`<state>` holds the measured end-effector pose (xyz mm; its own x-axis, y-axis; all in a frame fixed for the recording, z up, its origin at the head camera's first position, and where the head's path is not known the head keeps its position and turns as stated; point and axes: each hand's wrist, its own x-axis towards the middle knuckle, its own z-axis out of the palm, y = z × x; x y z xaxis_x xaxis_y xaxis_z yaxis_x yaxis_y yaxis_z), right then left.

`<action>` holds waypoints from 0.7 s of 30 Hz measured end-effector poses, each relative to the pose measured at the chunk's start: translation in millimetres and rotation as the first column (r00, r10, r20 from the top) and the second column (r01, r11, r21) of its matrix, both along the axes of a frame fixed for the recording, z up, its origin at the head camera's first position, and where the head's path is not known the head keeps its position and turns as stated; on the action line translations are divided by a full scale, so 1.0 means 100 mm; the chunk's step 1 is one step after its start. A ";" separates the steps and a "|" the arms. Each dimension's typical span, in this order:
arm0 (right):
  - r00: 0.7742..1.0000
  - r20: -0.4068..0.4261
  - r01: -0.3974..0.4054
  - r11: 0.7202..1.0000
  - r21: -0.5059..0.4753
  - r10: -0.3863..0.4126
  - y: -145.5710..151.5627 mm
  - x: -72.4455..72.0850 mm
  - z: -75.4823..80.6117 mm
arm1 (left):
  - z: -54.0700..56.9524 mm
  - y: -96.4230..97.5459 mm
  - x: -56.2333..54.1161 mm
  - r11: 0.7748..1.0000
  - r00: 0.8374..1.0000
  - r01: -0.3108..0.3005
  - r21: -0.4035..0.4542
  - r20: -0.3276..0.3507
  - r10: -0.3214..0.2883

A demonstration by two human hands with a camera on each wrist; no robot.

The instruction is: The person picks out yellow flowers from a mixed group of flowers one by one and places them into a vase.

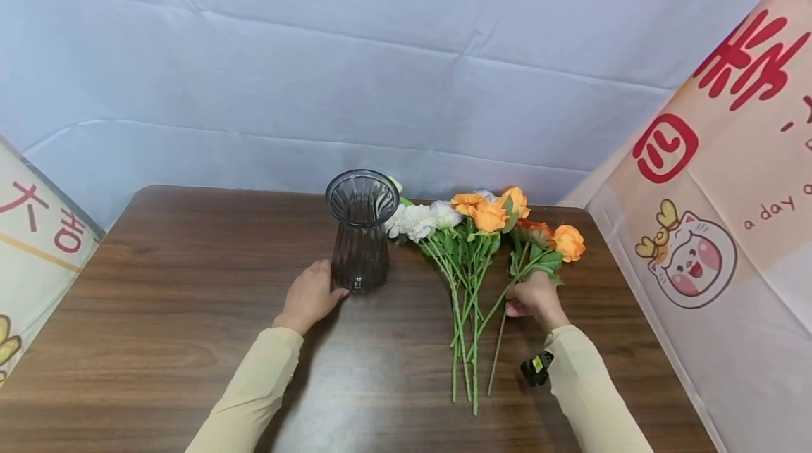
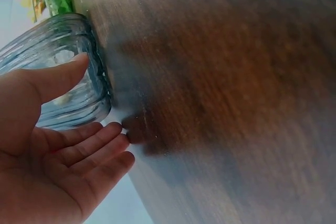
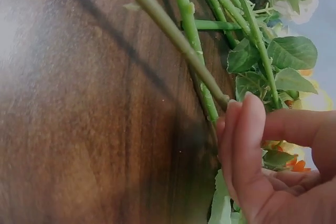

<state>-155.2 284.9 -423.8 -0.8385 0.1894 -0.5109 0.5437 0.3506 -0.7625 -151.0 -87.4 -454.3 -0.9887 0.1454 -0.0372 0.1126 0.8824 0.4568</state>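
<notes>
A smoky ribbed glass vase (image 1: 360, 256) stands upright on the wooden table. Beside its base is my left hand (image 1: 311, 298), fingers extended along one side and thumb across the front; in the left wrist view this hand (image 2: 68, 150) looks loosely spread by the glass (image 2: 68, 77), contact unclear. My right hand (image 1: 536, 298) pinches the brownish stem (image 1: 499, 347) of an artificial flower. In the right wrist view, thumb and fingers (image 3: 249, 135) meet on that stem (image 3: 178, 40). Its bloom, likely the dark orange one (image 1: 536, 230), is partly covered by leaves and other flowers.
Left of my right hand lie several artificial flowers with crossing green stems (image 1: 466, 312). White blooms (image 1: 419, 222) are near the vase, orange blooms (image 1: 491, 215) farther right. A pale cloth wall (image 1: 380, 87) runs behind the table (image 1: 190, 298), and a printed banner (image 1: 717, 192) hangs at the right.
</notes>
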 end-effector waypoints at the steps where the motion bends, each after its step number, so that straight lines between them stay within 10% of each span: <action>1: 1.000 0.002 -0.001 1.000 -0.013 0.001 0.00 0.00 0.00 | 0.00 0.00 0.00 1.000 1.000 0.000 -0.002 0.002 0.000; 21: 0.997 -0.038 -0.075 0.996 -0.038 0.074 0.05 0.09 0.31 | -0.02 0.01 -0.01 1.000 1.000 -0.006 -0.012 -0.002 0.006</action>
<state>-146.6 289.8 -392.8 -0.8680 0.1058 -0.4852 0.4885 0.3583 -0.7956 -151.7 -86.4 -456.2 -0.9895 0.1394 -0.0372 0.1084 0.8885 0.4459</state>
